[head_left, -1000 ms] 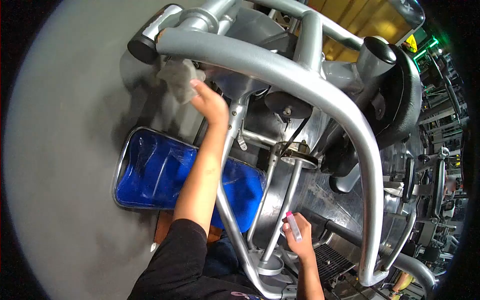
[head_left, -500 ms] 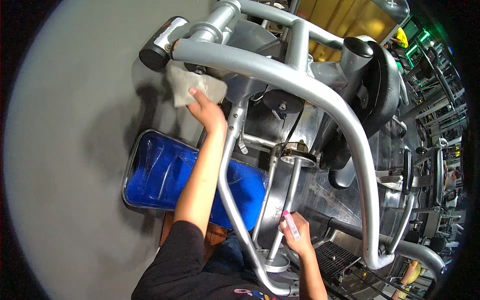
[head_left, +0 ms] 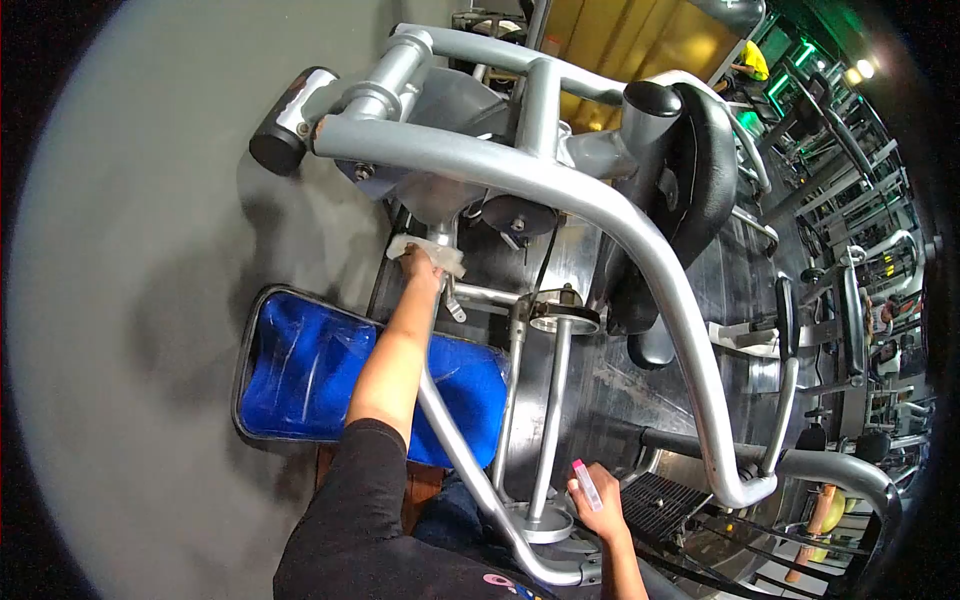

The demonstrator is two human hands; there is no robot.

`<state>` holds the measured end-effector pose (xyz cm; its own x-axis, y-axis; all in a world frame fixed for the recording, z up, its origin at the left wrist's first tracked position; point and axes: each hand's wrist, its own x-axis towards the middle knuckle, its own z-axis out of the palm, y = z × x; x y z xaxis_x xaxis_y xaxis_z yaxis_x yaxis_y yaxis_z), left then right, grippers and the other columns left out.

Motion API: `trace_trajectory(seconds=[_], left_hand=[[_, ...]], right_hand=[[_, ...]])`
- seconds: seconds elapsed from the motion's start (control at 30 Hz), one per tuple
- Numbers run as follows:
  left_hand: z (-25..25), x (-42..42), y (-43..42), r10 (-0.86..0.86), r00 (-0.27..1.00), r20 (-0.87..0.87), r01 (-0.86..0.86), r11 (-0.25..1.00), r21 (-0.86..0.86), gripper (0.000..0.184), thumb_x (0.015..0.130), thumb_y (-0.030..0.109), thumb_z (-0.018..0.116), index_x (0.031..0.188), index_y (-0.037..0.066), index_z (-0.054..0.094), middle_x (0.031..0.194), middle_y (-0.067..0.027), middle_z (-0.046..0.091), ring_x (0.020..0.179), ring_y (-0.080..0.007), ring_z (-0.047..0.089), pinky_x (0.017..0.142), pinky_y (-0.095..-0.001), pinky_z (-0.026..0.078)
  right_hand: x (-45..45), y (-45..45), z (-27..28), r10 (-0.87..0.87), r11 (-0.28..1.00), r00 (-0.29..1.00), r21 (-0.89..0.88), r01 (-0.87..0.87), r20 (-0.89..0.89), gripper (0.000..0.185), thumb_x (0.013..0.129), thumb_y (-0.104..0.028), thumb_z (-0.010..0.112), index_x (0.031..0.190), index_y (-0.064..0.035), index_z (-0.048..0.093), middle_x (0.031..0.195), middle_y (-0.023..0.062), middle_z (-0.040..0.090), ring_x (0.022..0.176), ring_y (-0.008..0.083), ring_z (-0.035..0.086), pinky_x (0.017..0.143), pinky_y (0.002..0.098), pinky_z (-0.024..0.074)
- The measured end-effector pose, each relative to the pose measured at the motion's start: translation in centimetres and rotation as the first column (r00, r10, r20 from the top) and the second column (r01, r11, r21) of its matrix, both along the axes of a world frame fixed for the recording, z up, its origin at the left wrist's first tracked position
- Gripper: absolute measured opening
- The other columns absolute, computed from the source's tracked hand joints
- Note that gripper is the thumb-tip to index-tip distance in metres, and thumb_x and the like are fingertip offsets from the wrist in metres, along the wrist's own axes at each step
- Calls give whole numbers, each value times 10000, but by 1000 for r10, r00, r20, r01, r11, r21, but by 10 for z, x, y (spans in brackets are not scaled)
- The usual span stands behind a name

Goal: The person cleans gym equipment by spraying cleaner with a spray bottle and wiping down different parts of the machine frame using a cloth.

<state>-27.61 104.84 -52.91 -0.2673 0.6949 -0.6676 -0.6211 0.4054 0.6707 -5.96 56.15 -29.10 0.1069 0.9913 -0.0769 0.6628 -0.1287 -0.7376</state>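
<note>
My left hand [head_left: 418, 268] is closed around a whitish cloth [head_left: 440, 257]. The cloth is pressed against a thin silver upright tube of the exercise machine [head_left: 470, 150], below its thick curved frame bar. In my right hand [head_left: 600, 505], lower down, is a small clear bottle with a pink cap [head_left: 588, 485]. The bottle is tilted, and my fingers wrap around it beside the machine's thin vertical rods [head_left: 550, 420]. A blue padded seat with a dark rim [head_left: 310, 365] lies under my left forearm.
A black pad [head_left: 700, 190] sits behind the curved bar. A yellow panel [head_left: 630, 50] stands at the back. More gym machines [head_left: 850, 320] fill the right side, and a person in yellow [head_left: 752, 62] is far off. A grey wall [head_left: 130, 250] is on the left.
My left hand has moved the cloth down from beneath the bar's rounded end to the upright tube. My right hand keeps the bottle at about the same place. The view has shifted slightly.
</note>
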Motion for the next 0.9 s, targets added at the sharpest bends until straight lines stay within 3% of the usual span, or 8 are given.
trace_trajectory(seconds=[0.03, 0.07, 0.13, 0.2, 0.3, 0.47, 0.63, 0.9], left_hand=[[17, -3, -2, 31, 971, 238, -14, 997, -74, 423, 971, 393, 466, 1336, 180, 463, 1295, -101, 552, 1119, -265, 583, 946, -471, 476], [28, -2, 2, -112, 939, 326, 81, 991, 107, 420, 965, 440, 448, 1341, 256, 424, 1331, -69, 512, 1210, -244, 515, 990, -503, 436], [91, 19, 14, -40, 866, 498, -41, 988, 150, 416, 973, 410, 422, 1287, 145, 485, 1320, -86, 523, 1239, -287, 481, 1014, -548, 413], [198, 33, -6, -132, 847, 515, -31, 954, 297, 356, 976, 324, 428, 1187, 63, 547, 1206, -115, 589, 1107, -309, 558, 971, -512, 467], [221, 32, -28, -414, 774, 479, 23, 774, 633, 230, 973, 274, 496, 1054, 97, 618, 1089, -41, 657, 1032, -217, 598, 960, -391, 448], [185, -39, -115, -298, 864, 406, 78, 875, 478, 476, 1011, 399, 403, 1353, 75, 469, 1385, -94, 516, 1316, -239, 438, 1143, -439, 283], [95, -98, -284, -370, 921, 121, 322, 899, 296, 527, 966, 452, 499, 1302, 45, 503, 1281, -91, 587, 1187, -212, 556, 1034, -404, 415], [111, -52, -504, -702, 708, 77, 704, 710, 0, 426, 960, 376, 550, 1211, 32, 554, 1092, -47, 624, 973, -168, 623, 831, -342, 507]], right_hand=[[-1, 0, -1, 0, 1000, 1000, -22, 0, 10, 215, 858, -189, 645, 782, 3, 583, 709, 180, 547, 662, 382, 551, 617, 443, 446], [-4, 1, -1, -2, 1000, 1000, -19, 2, -18, 225, 871, -206, 630, 791, 0, 588, 715, 182, 552, 667, 379, 557, 622, 437, 451], [-12, 8, 2, 14, 999, 999, -41, -16, -32, 228, 873, -214, 627, 797, -2, 591, 718, 181, 555, 671, 378, 560, 624, 435, 453], [-16, 17, 3, 52, 994, 998, -93, -55, -28, 238, 870, -235, 630, 808, -9, 592, 726, 172, 558, 675, 374, 562, 625, 431, 454], [-25, 33, 1, 80, 994, 989, -59, -88, -123, 242, 865, -242, 638, 814, -11, 588, 731, 165, 557, 678, 370, 563, 626, 430, 454], [-38, 41, 14, 104, 995, 981, 20, -102, -162, 230, 869, -237, 648, 847, -13, 598, 737, 161, 555, 694, 360, 577, 642, 426, 464], [-30, 8, 6, 118, 993, 976, -11, -121, -182, 228, 867, -238, 659, 854, -17, 603, 756, 162, 572, 692, 355, 588, 649, 417, 473], [-39, -46, 17, 153, 981, 973, -90, -170, -171, 276, 872, -290, 656, 856, -15, 631, 763, 166, 598, 721, 360, 614, 669, 423, 485]])
